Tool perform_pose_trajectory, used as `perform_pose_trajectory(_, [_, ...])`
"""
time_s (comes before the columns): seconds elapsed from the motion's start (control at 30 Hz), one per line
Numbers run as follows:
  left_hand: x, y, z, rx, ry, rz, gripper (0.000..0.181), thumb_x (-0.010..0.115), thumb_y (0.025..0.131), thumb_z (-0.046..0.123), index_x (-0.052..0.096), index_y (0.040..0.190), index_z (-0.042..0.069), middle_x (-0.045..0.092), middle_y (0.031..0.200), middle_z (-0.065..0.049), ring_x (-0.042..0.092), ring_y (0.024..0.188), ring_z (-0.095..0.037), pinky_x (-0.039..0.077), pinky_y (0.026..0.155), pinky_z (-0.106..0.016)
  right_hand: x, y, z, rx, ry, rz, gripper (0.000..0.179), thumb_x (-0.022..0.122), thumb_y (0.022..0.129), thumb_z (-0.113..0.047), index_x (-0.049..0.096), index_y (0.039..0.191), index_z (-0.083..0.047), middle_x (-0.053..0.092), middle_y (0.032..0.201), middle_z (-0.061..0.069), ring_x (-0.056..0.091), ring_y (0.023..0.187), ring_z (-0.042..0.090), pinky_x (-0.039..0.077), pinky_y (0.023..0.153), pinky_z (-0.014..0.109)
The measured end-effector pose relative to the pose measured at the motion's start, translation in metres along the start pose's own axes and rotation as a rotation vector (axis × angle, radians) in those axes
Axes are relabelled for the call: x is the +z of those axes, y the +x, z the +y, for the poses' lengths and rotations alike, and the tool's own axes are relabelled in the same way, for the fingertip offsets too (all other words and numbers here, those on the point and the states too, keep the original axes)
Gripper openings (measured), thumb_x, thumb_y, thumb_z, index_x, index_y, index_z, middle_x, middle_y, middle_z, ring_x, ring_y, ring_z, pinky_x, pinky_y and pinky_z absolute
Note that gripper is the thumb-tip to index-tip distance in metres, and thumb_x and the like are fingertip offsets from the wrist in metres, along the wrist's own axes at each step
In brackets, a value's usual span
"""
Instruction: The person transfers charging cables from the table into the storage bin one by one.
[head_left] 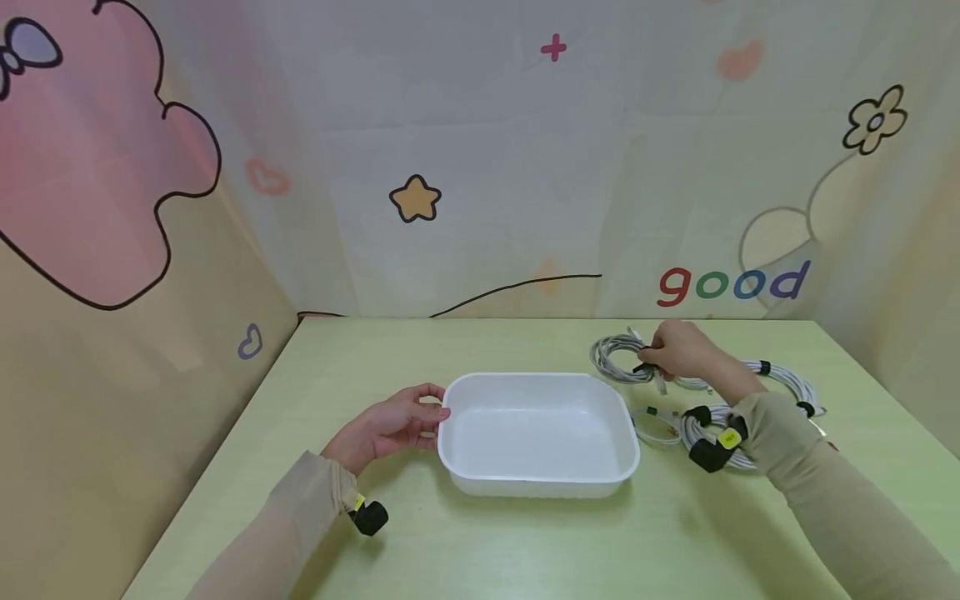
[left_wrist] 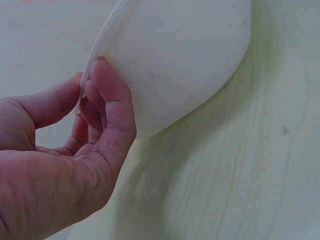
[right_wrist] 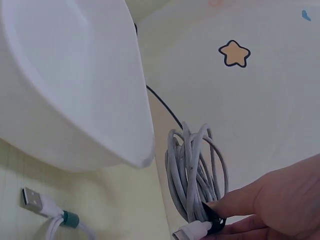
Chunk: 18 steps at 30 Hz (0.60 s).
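Observation:
A white plastic basin [head_left: 536,433] stands upright in the middle of the table, with nothing in it. My left hand [head_left: 393,425] pinches its left rim, the thumb [left_wrist: 57,102] on the inner side and the fingers curled against the outside wall. Behind the basin's right corner, my right hand [head_left: 682,350] grips a coiled grey cable [head_left: 609,360] by its black strap [right_wrist: 214,216]. A pale USB plug [right_wrist: 192,230] sticks out beside that strap in the right wrist view.
Right of the basin lie several more coiled cables: a thin one [head_left: 658,442] close to its wall, a thicker one [head_left: 692,435] partly under my right sleeve, and a white one [head_left: 801,383] farther right. A printed curtain [head_left: 487,250] rises along the table's back edge.

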<state>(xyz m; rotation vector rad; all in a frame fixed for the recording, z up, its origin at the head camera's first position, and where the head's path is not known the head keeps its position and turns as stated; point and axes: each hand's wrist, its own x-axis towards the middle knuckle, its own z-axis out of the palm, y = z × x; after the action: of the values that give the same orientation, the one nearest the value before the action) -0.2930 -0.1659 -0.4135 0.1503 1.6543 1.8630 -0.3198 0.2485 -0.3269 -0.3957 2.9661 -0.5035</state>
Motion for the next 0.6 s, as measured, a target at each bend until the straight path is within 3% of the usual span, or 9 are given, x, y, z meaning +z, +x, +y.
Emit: perform_pose_trajectory(0.6, [0.0,0.001,-0.001,-0.007,-0.027,0.001,0.023,0.054,0.096,0.003,0.042,0.114,0.011,0.063,0.085,0.002,0.063,0.074,-0.011,0.057,0.068,-0.029,0.011,0.008,-0.068,-0.138,0.046,-0.02,0.028,0.061,0.091,-0.014,0.067,0.066,-0.002,0.056,0.05,0.005,0.046,0.045,0.009,0.037,0.051,0.023])
